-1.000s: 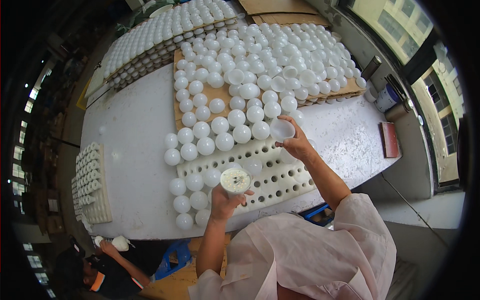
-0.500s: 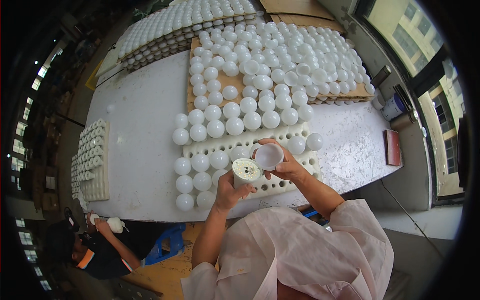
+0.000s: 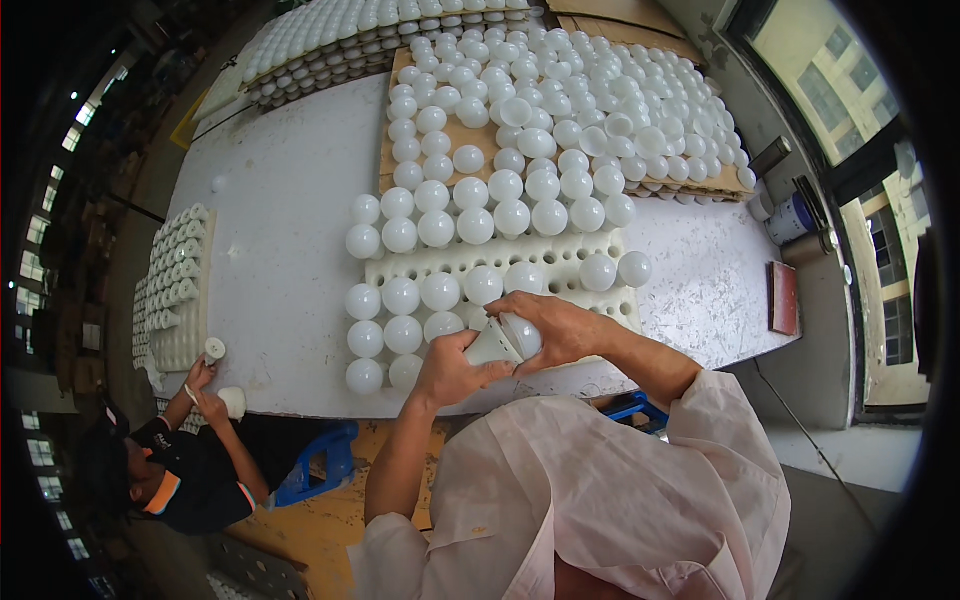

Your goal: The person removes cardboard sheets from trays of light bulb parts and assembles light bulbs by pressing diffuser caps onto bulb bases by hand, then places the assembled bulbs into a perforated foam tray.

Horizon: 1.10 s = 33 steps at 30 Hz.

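My left hand [image 3: 452,368] is wrapped round the white bulb base [image 3: 492,346], a tapered housing whose wide end faces right. In my right hand [image 3: 556,328] a glossy white dome cover [image 3: 521,333] is pressed against that wide end. The two parts touch, tilted against each other, with a thin seam between them. Fingers hide part of the join. Just beyond my hands lies a white foam tray [image 3: 450,262] with rows of holes, and several domed white bulbs [image 3: 484,285] stand upright around and on it.
Many loose dome covers [image 3: 600,125] cover a cardboard sheet at the back. Stacked layers of domes [image 3: 380,35] stand at the far left. A co-worker [image 3: 195,490] handles a white base by another foam tray [image 3: 182,345]. A dark red box [image 3: 783,298] lies at the right edge.
My right hand has brought the dome onto the base, covering the board with small yellow chips. Both hands have tilted. The co-worker now raises a white base toward the left tray.
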Motion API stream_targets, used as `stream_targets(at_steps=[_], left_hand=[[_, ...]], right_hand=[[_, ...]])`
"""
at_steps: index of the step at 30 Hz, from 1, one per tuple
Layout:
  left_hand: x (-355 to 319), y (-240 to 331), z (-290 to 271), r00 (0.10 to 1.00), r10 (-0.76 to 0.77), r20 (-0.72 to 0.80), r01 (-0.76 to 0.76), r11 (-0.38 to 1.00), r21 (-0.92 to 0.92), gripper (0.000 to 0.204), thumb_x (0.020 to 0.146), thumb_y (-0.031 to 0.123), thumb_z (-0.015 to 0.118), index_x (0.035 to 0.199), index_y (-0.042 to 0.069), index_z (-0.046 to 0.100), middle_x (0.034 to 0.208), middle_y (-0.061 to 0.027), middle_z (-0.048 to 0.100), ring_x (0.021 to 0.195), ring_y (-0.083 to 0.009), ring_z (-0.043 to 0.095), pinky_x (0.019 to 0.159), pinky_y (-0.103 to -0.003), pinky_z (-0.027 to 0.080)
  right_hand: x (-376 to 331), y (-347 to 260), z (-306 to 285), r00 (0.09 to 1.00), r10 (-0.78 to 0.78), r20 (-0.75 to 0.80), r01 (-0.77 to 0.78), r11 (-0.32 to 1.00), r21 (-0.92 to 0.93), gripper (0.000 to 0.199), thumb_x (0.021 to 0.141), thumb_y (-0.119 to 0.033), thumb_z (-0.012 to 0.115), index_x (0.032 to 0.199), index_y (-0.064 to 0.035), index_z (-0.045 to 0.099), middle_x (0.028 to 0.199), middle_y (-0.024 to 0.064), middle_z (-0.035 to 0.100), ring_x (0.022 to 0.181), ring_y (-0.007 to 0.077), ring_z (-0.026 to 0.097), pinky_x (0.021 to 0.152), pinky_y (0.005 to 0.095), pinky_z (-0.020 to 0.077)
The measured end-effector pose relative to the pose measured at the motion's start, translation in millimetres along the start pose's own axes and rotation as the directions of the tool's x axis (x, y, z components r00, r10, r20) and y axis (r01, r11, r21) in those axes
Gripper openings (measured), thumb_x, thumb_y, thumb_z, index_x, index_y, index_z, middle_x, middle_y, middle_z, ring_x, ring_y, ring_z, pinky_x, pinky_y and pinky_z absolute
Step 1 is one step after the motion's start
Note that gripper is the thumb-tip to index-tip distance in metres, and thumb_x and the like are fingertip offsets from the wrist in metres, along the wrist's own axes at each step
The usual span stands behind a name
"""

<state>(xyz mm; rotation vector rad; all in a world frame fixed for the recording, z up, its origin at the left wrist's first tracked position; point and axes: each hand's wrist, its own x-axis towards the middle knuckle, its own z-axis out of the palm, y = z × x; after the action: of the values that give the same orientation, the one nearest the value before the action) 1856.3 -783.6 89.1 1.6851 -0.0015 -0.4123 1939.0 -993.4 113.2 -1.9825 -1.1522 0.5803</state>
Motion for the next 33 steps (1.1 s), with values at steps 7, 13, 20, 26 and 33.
stream_targets(at_steps=[7, 13, 20, 26, 33], left_hand=[[-6, -15, 4, 0.998, 0.054, 0.022, -0.056, 0.993, 0.100, 0.037, 0.073, 0.027, 0.081, 0.089, -0.003, 0.066, 0.071, -0.0061, 0.066, 0.058, -0.0110, 0.060, 0.051, -0.025, 0.048], [-9, -15, 6, 0.998, 0.056, 0.025, -0.057, 0.997, 0.042, 0.040, 0.068, 0.027, 0.080, 0.091, -0.004, 0.067, 0.078, -0.0117, 0.068, 0.071, -0.0160, 0.064, 0.065, -0.032, 0.051], [-9, -20, 2, 0.997, 0.030, 0.072, -0.042, 0.984, 0.173, 0.043, 0.068, 0.030, 0.078, 0.086, -0.007, 0.066, 0.076, -0.0146, 0.067, 0.072, -0.0168, 0.065, 0.064, -0.033, 0.050], [-7, -4, -9, 0.995, 0.039, 0.089, -0.047, 0.995, 0.091, 0.042, 0.070, 0.032, 0.078, 0.083, -0.006, 0.066, 0.069, -0.0112, 0.064, 0.065, -0.0163, 0.064, 0.058, -0.031, 0.049], [2, -17, -73, 0.985, -0.017, -0.170, -0.001, 0.994, -0.108, 0.047, 0.082, 0.031, 0.074, 0.109, -0.005, 0.061, 0.086, -0.0117, 0.069, 0.071, -0.0146, 0.067, 0.054, -0.024, 0.049]], right_hand=[[2, 0, 17, 0.997, 0.011, 0.082, -0.010, 1.000, -0.020, 0.084, 0.063, -0.021, 0.083, 0.133, -0.0035, 0.039, 0.119, 0.0193, 0.051, 0.104, 0.0365, 0.057, 0.091, 0.0426, 0.0483], [9, 9, 37, 0.910, -0.360, -0.206, 0.362, 0.932, -0.028, 0.069, 0.060, -0.012, 0.082, 0.121, -0.0042, 0.052, 0.118, 0.0152, 0.053, 0.105, 0.0325, 0.057, 0.087, 0.0410, 0.0504], [6, 11, 46, 0.876, -0.395, -0.278, 0.454, 0.870, 0.193, 0.044, 0.057, -0.002, 0.076, 0.098, -0.0049, 0.062, 0.100, 0.0105, 0.056, 0.093, 0.0269, 0.057, 0.078, 0.0359, 0.0494], [16, 8, 46, 0.885, -0.352, -0.304, 0.408, 0.901, 0.146, 0.049, 0.057, -0.004, 0.077, 0.102, -0.0057, 0.057, 0.105, 0.0114, 0.054, 0.096, 0.0280, 0.055, 0.081, 0.0368, 0.0475], [33, 17, 39, 0.916, -0.039, -0.399, 0.122, 0.976, 0.183, 0.062, 0.063, -0.012, 0.082, 0.115, -0.0080, 0.049, 0.118, 0.0127, 0.050, 0.108, 0.0316, 0.053, 0.085, 0.0399, 0.0496]])
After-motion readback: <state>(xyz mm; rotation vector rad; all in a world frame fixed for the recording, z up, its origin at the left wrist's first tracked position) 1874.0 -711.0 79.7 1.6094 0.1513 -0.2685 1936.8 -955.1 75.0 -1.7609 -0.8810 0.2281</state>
